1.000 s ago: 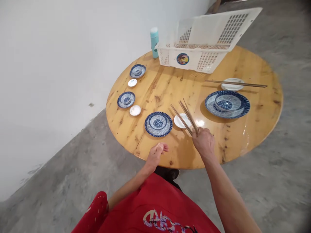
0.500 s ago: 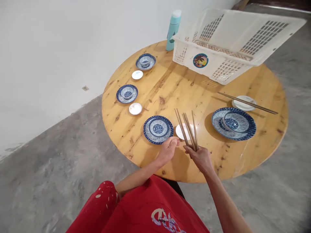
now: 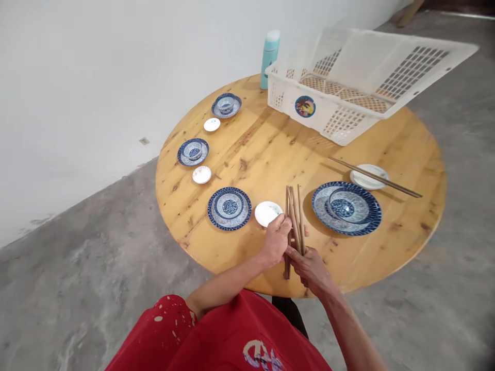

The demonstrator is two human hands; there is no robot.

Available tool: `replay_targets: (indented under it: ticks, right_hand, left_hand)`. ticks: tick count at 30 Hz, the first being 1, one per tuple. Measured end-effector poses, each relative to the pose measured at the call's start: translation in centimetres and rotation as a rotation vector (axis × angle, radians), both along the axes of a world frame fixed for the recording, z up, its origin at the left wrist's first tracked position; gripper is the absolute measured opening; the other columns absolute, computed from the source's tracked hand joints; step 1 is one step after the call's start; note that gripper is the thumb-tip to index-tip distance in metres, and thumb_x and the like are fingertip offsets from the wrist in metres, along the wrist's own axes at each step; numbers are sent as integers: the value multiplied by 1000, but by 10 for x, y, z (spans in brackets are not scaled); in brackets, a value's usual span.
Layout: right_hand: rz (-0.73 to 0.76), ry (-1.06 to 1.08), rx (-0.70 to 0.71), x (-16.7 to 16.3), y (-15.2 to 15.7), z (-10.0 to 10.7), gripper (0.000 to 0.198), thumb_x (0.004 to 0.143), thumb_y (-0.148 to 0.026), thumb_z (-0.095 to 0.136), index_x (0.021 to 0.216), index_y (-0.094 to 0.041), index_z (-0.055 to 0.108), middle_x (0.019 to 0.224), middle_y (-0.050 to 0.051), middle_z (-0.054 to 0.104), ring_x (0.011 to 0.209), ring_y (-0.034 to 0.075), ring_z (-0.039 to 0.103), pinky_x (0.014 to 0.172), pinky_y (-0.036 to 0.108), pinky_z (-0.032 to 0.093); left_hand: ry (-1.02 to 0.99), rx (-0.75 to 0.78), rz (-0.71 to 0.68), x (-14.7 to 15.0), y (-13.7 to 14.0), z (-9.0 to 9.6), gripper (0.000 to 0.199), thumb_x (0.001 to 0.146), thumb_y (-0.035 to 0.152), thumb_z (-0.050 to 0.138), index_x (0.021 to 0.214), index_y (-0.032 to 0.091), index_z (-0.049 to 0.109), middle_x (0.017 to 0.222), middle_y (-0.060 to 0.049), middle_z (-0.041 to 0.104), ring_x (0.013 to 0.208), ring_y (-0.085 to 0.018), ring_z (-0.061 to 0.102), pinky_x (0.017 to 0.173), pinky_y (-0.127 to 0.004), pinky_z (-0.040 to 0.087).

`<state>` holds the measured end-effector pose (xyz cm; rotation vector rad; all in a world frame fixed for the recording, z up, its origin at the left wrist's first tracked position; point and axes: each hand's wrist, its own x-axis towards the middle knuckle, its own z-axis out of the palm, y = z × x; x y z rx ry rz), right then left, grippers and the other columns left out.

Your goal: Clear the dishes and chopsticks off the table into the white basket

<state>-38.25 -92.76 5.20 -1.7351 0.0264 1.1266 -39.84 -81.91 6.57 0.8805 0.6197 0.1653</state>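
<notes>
While the right hand point(image 3: 309, 265) grips a bundle of brown chopsticks point(image 3: 294, 216) near their lower ends, the left hand point(image 3: 275, 239) closes its fingers on one or two of them at mid-length — both sit low in the middle of the frame, over the near edge of the round wooden table point(image 3: 263, 149). The sticks fan slightly upward, between a small white saucer point(image 3: 266, 213) and a blue patterned plate with a bowl point(image 3: 347, 207). My worry: the loose fan could slip as sticks are parted, dropping one off the table's edge, or the tips could knock the saucer just beside them.
</notes>
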Motion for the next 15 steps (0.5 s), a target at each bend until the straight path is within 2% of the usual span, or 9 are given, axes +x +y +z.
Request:
replay_targets:
  ticks: [3,6,8,11,15]
  right_hand:
    - [2,25,44,19,-31,-1,62,60,-78,69,67,-24,38,45,-10,28,37,5,21,34,21,14]
    - [22,29,120,32,-61,6,64,58,-79,69,66,-24,38,46,-9,27,39,5,20,35,21,13]
    - [44,25,197,40,-78,13,63,61,-80,68,65,-23,40,47,-8,29,40,6,21,37,22,15]
    - [130,-66,264,55,-99,21,60,71,-79,60,62,-21,47,48,-2,39,44,10,34,41,23,28]
    - [364,-224,267,79,-116,25,62,76,-77,54,55,-18,58,58,7,58,59,17,54,59,27,44]
  left_hand:
    - [-16,-6,51,14,-39,10,44,79,60,66,89,20,53,88,-6,71,82,-22,71,63,-30,56]
    - [-8,28,64,28,-71,22,48,79,64,64,91,18,56,91,-8,71,79,-21,70,59,-27,54]
    - [-2,50,63,37,-88,28,51,79,66,63,95,17,58,85,-7,69,73,-19,68,56,-25,51]
    - [-17,59,55,46,-105,31,47,76,60,70,92,17,59,72,0,60,62,-13,60,52,-21,46]
    - [-3,94,67,52,-118,30,44,77,58,70,84,17,55,69,1,56,57,-9,54,51,-20,43]
